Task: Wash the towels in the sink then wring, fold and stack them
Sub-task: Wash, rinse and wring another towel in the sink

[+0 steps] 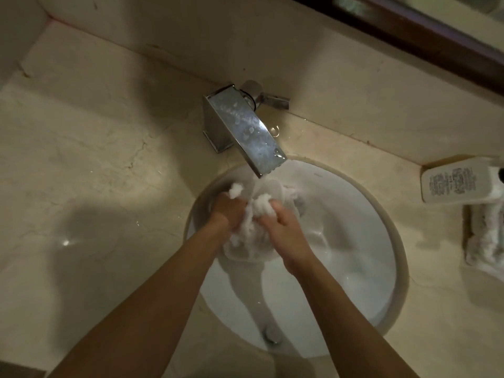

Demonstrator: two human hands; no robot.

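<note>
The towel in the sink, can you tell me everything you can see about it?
The towel is white, fluffy-looking cloth, soaking wet and bunched into a crumpled lump. It sits over the round white sink, just below the spout of the shiny metal tap. The left hand and right hand grip it from either side, fingers curled into the cloth, and tufts poke up between them. Its lower part bulges under the hands.

Towel (252, 236) in basin: white. Sink (354, 241) bowl: white, beige rim. Countertop (95, 159): cream marble, darker vein lines. Faucet (242, 126): polished chrome, spotted with droplets. Bottle (458, 184) at right: white, dense dark print. Second towel (488, 241) beside it: white. Frame (436, 36) above: dark brown.
</note>
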